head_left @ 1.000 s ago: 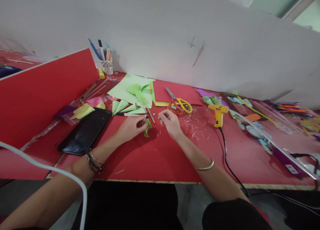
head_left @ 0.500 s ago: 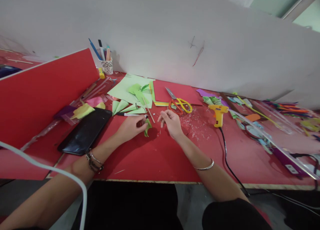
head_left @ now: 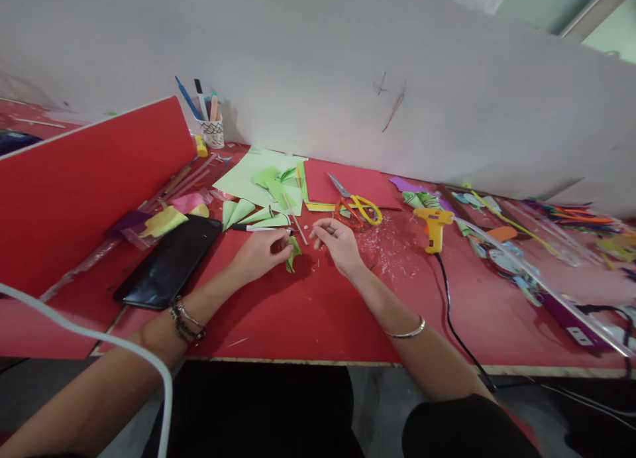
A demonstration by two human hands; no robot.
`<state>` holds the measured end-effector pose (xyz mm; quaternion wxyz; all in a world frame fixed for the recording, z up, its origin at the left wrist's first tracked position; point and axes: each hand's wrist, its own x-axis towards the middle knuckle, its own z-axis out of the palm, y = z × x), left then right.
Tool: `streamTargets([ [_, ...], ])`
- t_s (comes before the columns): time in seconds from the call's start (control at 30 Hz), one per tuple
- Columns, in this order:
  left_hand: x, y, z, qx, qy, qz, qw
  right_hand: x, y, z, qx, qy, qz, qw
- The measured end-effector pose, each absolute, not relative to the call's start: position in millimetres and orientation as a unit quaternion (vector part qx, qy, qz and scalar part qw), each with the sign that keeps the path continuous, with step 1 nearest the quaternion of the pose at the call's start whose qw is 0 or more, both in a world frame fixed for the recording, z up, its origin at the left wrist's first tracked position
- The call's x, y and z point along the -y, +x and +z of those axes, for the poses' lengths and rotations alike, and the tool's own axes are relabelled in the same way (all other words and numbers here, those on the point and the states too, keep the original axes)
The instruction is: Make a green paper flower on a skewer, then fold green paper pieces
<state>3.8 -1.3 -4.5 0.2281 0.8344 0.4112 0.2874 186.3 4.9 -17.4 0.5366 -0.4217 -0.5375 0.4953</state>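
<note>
My left hand [head_left: 263, 250] is closed in a pinch on a small green paper piece [head_left: 294, 254], which hangs from its fingertips above the red tabletop [head_left: 298, 319]. Just to the right, my right hand [head_left: 338, 244] has its thumb and fingertips together; whatever it may hold is too small to make out. Between the hands and a little behind them lies a thin wooden stick [head_left: 297, 221]. Scissors [head_left: 354, 203] with red and yellow handles rest behind my right hand. Cut green paper pieces [head_left: 240, 213] and a pen [head_left: 258, 229] lie behind my left hand.
A black phone [head_left: 169, 262] lies left of my left forearm. On the right stands a yellow glue gun [head_left: 434, 229] with a black cord. Red sheets [head_left: 348, 181], a pen cup [head_left: 212, 133] and a purple power strip [head_left: 571, 322] are also there. A white cable [head_left: 99, 335] crosses the lower left.
My right hand has shifted slightly left towards my left hand, its fingertips drawn closer together. My left hand and the green paper piece look unmoved.
</note>
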Motion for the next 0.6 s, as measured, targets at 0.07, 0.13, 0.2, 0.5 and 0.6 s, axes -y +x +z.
streamTargets([
  [0.07, 0.7, 4.1, -4.6, -0.413, 0.834, 0.288, 0.227, -4.3, 186.4, -17.2, 0.542, -0.415, 0.509, 0.524],
  [0.13, 0.4, 4.5, -4.7, -0.413, 0.833, 0.290, 0.227, -3.9, 186.8, -17.4, 0.542, -0.411, 0.519, 0.518],
  [0.2, 0.3, 4.6, -4.5, -0.413, 0.832, 0.292, 0.227, -3.8, 187.0, -17.7, 0.541, -0.409, 0.525, 0.514],
  [0.5, 1.3, 4.2, -2.9, -0.416, 0.832, 0.288, 0.228, -1.9, 183.1, -16.9, 0.569, -0.424, 0.480, 0.515],
  [0.6, 1.7, 4.2, -2.9, -0.415, 0.832, 0.292, 0.224, -3.0, 183.1, -17.0, 0.563, -0.432, 0.480, 0.516],
])
